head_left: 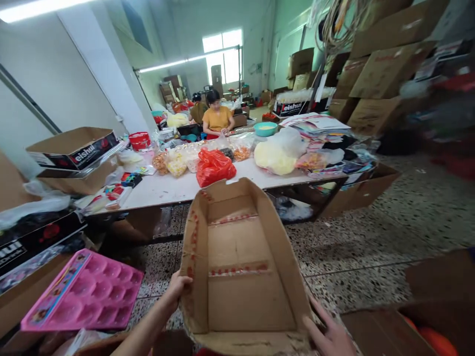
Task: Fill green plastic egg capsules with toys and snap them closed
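Note:
Between my two hands is a shallow cardboard box (241,301), open at the top, with bits of red printed tape on its bottom and left wall. My left hand (177,290) grips its left rim, the thumb over the edge. On the opposite side, my right hand (326,329) is closed around the right rim near the lower corner. Nothing lies inside the box. Its far end overlaps the front edge of the white table (170,190), close to a red plastic bag (214,167).
Bags of small yellow and orange pieces and a pale yellow bag (278,157) sit on the table. A pink moulded tray (96,291) is at lower left. Printed cartons (79,148) stand left, stacked boxes (386,74) right. A person in an orange top (218,118) sits beyond.

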### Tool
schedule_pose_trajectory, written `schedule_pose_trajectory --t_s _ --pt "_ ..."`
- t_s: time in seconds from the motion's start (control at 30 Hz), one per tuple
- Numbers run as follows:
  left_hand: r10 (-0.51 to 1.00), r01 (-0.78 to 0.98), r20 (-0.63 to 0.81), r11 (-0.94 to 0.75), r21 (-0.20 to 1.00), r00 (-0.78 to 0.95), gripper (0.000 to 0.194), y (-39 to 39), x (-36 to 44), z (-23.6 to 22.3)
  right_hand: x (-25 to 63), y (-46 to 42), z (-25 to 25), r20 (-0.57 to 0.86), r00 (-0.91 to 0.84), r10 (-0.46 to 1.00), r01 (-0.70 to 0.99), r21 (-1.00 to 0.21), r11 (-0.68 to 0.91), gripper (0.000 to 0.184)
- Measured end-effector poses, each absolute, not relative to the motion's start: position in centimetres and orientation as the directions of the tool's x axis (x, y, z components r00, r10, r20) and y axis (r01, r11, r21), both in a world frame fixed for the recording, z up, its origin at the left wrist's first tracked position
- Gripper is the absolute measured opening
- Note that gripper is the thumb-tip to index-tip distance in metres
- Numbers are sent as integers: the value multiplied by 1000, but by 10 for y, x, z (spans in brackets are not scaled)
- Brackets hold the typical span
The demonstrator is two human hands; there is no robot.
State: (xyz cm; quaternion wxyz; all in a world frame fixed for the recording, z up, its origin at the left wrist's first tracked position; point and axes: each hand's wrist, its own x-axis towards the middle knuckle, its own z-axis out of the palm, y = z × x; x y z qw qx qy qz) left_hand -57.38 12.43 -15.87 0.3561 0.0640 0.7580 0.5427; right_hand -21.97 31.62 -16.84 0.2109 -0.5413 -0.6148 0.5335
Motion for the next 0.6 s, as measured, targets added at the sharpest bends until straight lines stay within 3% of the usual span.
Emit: schedule_pose_trajectory --t_s 0.13,0.23,0.33,0.43,0.5,0.6 --pt "421 -309 -472 400 863 -774 23 77 -589 -161 -273 322 -150 -231 -378 897 265 -955 -134 67" --pt "441 -336 -511 416 845 -738 26 59 -598 -159 -273 313 -156 -286 -385 877 183 -955 -232 65" --pt "519 -322 -548 464 825 -657 38 75 -594 -152 -239 304 -177 -381 -367 849 172 -924 -340 50" --pt "688 -330 -566 461 824 -453 50 126 -572 -150 -179 289 -202 -485 -278 829 194 -874 -446 44" --pt "734 -451 -615 462 764 -289 54 166 -556 -164 -131 275 -218 -541 -211 814 238 -836 -494 48" --pt "563 -702 -787 452 550 -253 57 218 -537 -218 -68 253 -234 -594 -40 804 497 -710 -500 42"
